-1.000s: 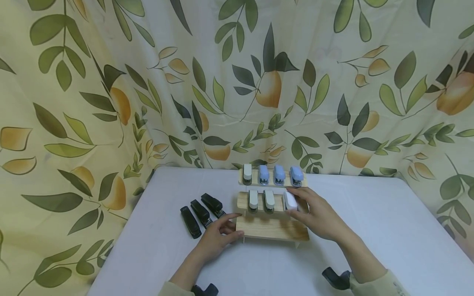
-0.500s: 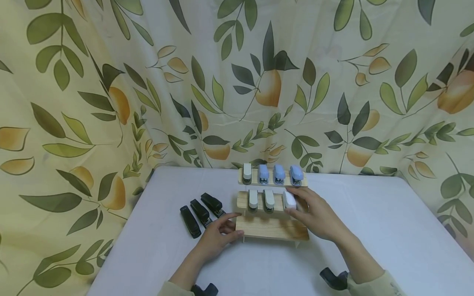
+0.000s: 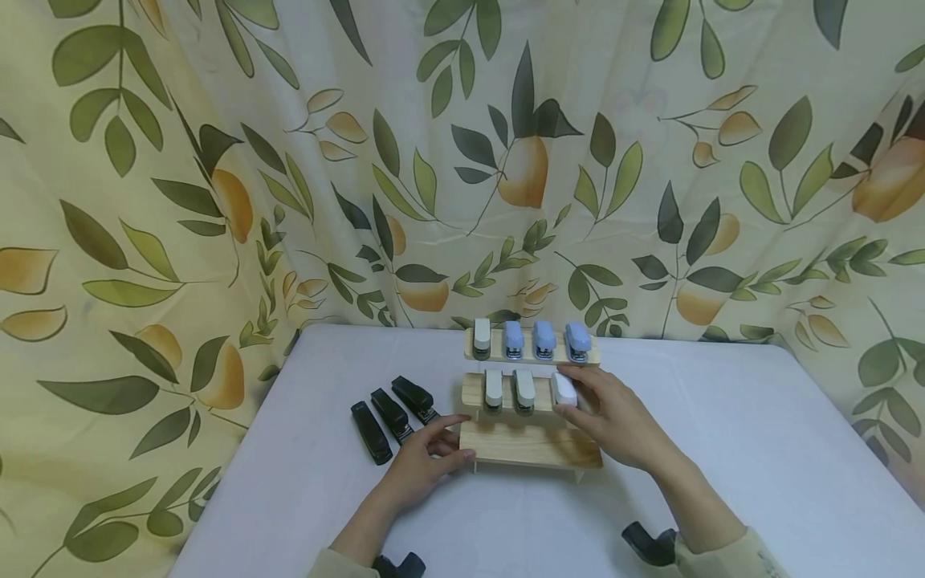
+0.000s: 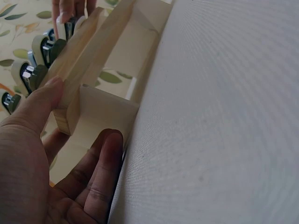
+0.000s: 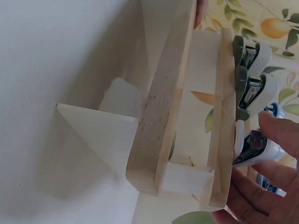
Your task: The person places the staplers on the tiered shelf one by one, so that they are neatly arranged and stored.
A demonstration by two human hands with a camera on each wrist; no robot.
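Observation:
A three-tier wooden display stand stands on the table. My right hand pinches a white mini stapler at the right end of the middle tier, thumb on the near side. In the right wrist view that stapler sits against the shelf, fingers around its end. At the left end of the lowest tier, my left hand grips the board between thumb and fingers; the left wrist view shows the thumb on the board's edge. Two grey-white staplers share the middle tier.
Along the top tier stand a pale stapler and three blue staplers. Three black staplers lie on the white tablecloth left of the stand, close to my left hand. A leaf-patterned curtain hangs behind the table.
Both hands keep their places on the stand and the white stapler. The right wrist has shifted very slightly left; otherwise little differs.

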